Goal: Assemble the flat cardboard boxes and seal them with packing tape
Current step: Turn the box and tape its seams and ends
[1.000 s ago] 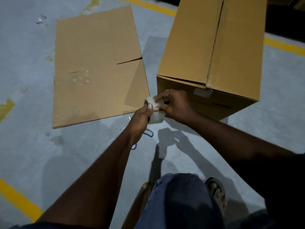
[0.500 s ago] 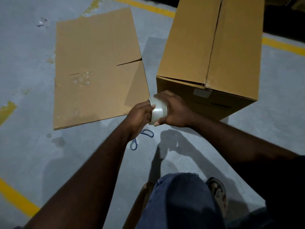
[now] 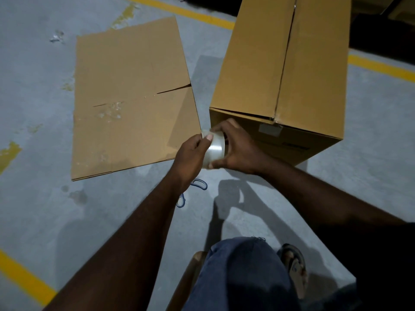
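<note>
A roll of clear packing tape (image 3: 216, 147) is held between both hands just in front of the assembled cardboard box (image 3: 280, 70). My right hand (image 3: 238, 149) grips the roll from the right, fingers curled over its top and bottom. My left hand (image 3: 190, 156) holds its left side, thumb pressed on the roll's surface. The box stands on the floor at the upper right, its top flaps meeting along a middle seam. A flat, folded cardboard box (image 3: 132, 97) lies on the floor to the left.
Blue-handled scissors (image 3: 198, 185) lie on the grey concrete floor, partly hidden under my left wrist. Yellow painted lines (image 3: 24, 279) cross the floor at the lower left and along the far side. My knee and sandalled foot (image 3: 294, 265) are at the bottom.
The roll has turned in my hands: my right hand shifted from picking at its top to gripping round it, and my left thumb now presses on its surface.
</note>
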Tool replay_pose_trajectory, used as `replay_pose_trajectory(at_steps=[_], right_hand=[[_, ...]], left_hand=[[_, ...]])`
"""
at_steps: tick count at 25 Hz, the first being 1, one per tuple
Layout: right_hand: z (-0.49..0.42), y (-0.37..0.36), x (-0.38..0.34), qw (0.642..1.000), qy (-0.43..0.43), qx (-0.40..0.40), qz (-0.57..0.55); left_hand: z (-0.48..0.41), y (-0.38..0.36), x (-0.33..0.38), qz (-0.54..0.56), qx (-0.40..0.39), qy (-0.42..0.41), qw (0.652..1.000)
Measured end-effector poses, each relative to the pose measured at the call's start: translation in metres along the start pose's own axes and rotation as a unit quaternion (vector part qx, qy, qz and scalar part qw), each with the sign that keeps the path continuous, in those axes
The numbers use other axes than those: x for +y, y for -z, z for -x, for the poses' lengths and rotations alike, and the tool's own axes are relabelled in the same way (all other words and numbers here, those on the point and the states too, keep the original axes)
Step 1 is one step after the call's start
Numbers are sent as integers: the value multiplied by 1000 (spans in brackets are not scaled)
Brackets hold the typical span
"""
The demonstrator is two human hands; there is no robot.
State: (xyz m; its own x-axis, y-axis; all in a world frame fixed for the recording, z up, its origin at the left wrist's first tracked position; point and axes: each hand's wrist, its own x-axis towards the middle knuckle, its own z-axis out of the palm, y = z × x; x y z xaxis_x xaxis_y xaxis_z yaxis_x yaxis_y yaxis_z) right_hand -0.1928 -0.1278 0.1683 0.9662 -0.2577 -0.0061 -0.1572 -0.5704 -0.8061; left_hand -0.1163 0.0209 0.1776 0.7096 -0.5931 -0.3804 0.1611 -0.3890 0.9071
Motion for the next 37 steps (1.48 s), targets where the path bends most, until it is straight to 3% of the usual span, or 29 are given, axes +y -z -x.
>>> replay_pose_trajectory(at_steps=[5, 9, 11, 14, 18, 23, 32, 37], right_hand=[[0, 25, 3, 989, -73, -120, -54], [11, 20, 0, 993, -69, -81, -55], [12, 13, -4, 997, -33, -65, -19], [7, 14, -12, 999, -9, -49, -1], [-2, 26, -18, 998, -6, 16, -63], [-2, 34, -18, 987, -1, 116, -109], [1, 20, -32, 997, -36, 64, -35], [5, 24, -34, 988, -18, 126, -82]], left_hand=[[30, 15, -3, -82, -105, -67, 989], [36, 18, 8, -38, -141, -60, 987], [31, 12, 17, 14, -119, -24, 992], [23, 2, 21, -15, -47, -43, 998], [24, -4, 20, -14, 4, -65, 998], [30, -10, 15, -44, -12, -78, 996], [40, -4, 6, -88, 14, -114, 989], [37, -4, 10, -79, 23, -125, 989]])
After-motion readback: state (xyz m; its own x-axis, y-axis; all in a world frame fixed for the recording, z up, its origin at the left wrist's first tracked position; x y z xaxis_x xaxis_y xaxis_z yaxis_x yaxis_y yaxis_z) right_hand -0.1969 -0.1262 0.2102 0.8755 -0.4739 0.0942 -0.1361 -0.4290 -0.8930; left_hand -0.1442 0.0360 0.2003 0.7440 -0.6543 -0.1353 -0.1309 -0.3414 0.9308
